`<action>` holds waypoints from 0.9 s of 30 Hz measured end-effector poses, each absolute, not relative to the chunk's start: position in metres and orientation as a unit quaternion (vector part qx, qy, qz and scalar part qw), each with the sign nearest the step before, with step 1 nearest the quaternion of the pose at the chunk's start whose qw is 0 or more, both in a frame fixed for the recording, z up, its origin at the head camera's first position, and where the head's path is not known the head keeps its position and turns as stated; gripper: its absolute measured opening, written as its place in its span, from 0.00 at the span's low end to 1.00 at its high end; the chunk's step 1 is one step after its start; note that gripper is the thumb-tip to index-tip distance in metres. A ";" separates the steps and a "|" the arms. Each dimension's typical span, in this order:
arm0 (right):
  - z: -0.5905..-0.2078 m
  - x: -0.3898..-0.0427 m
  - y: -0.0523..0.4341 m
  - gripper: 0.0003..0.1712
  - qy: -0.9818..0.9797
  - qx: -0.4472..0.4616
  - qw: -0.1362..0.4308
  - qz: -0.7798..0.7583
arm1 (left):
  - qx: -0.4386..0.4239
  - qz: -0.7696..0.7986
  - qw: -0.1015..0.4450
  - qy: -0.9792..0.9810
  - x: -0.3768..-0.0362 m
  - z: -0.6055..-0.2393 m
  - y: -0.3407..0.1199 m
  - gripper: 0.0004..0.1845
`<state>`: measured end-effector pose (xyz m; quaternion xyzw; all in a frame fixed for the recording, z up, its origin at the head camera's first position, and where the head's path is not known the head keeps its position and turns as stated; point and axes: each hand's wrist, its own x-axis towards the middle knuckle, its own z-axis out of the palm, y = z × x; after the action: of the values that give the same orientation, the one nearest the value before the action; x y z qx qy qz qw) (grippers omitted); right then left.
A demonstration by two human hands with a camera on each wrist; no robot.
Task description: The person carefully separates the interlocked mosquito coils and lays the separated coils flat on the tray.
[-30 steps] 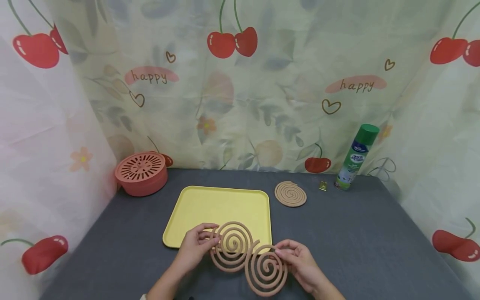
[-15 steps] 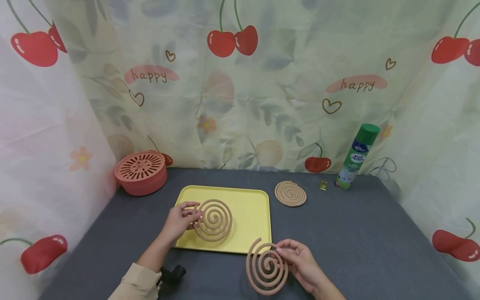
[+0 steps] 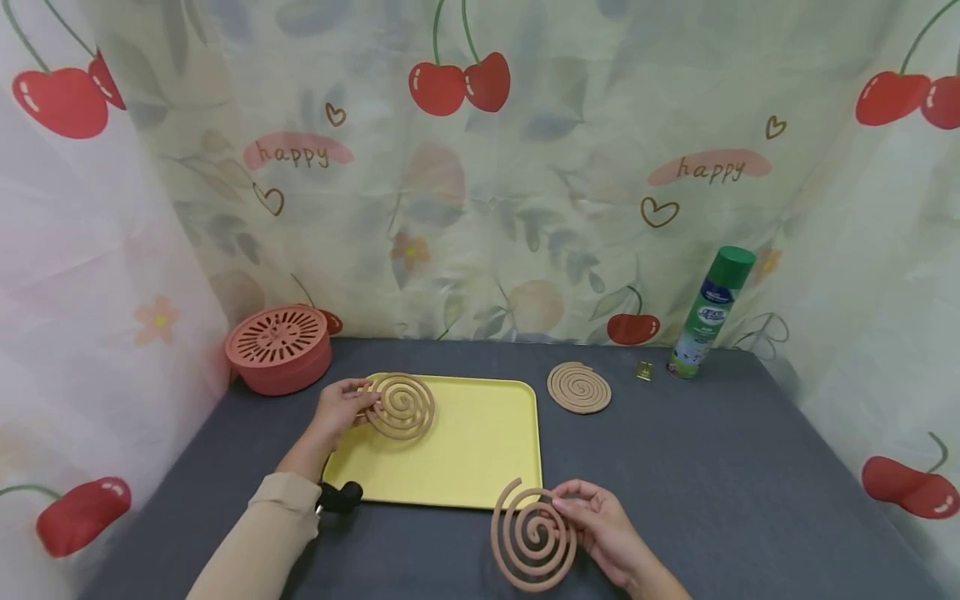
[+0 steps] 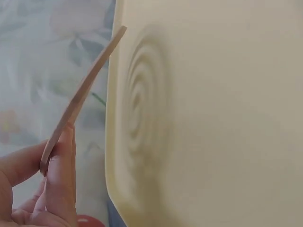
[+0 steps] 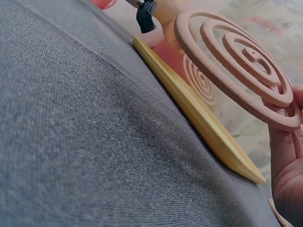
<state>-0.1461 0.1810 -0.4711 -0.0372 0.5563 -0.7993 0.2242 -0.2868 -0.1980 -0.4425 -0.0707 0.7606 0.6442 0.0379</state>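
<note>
Between thumb and fingers, my left hand point(image 3: 341, 410) pinches the left edge of a brown mosquito coil point(image 3: 403, 407). In the left wrist view this coil point(image 4: 80, 101) hangs above the yellow tray point(image 4: 227, 113), and its spiral shadow falls on the tray's surface. My right hand point(image 3: 600, 525) pinches a second mosquito coil point(image 3: 517, 546) by its right side, in front of the tray's near right corner. The right wrist view shows that coil point(image 5: 213, 61) tilted and lifted off the grey cloth. The yellow tray point(image 3: 472, 442) lies flat and holds nothing.
A tightly wound double coil point(image 3: 579, 388) lies right of the tray, with a small gold metal piece point(image 3: 644, 370) beyond it. A green spray can point(image 3: 708, 317) stands at the back right. At the back left is a round pink slotted box point(image 3: 279, 350). Printed curtains point(image 3: 480, 208) enclose the table.
My left hand has drawn its coil away from the other one and carried it left and back over the tray's far left corner. The right hand has stayed in place with its coil.
</note>
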 end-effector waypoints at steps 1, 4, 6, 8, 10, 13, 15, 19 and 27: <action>-0.471 -0.146 0.181 0.04 0.558 -0.036 0.224 -0.798 | -0.079 0.642 0.036 0.762 -0.289 -0.444 -0.199 0.24; -0.471 -0.146 0.182 0.03 0.562 -0.033 0.224 -0.796 | -0.093 0.632 0.032 0.769 -0.294 -0.447 -0.200 0.24; -0.471 -0.146 0.182 0.03 0.563 -0.031 0.224 -0.795 | -0.103 0.629 0.027 0.770 -0.298 -0.449 -0.202 0.24; -0.471 -0.146 0.182 0.03 0.563 -0.029 0.224 -0.795 | -0.112 0.631 0.022 0.767 -0.302 -0.451 -0.203 0.23; -0.471 -0.146 0.182 0.03 0.563 -0.028 0.223 -0.796 | -0.125 0.632 0.017 0.764 -0.305 -0.453 -0.203 0.23; -0.470 -0.146 0.182 0.03 0.562 -0.028 0.222 -0.796 | -0.138 0.630 0.013 0.764 -0.308 -0.457 -0.204 0.23; -0.470 -0.146 0.182 0.03 0.561 -0.027 0.223 -0.797 | -0.145 0.628 0.011 0.765 -0.309 -0.459 -0.204 0.23; -0.470 -0.146 0.182 0.03 0.559 -0.029 0.227 -0.797 | -0.156 0.630 0.005 0.760 -0.311 -0.462 -0.205 0.23; -0.472 -0.147 0.182 0.03 0.556 -0.035 0.231 -0.798 | -0.166 0.634 0.000 0.756 -0.309 -0.459 -0.206 0.22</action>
<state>-0.1468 0.1824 -0.4715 -0.0346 0.5555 -0.7981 0.2308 -0.3093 -0.2058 -0.4587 -0.1656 0.7558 0.6335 0.0001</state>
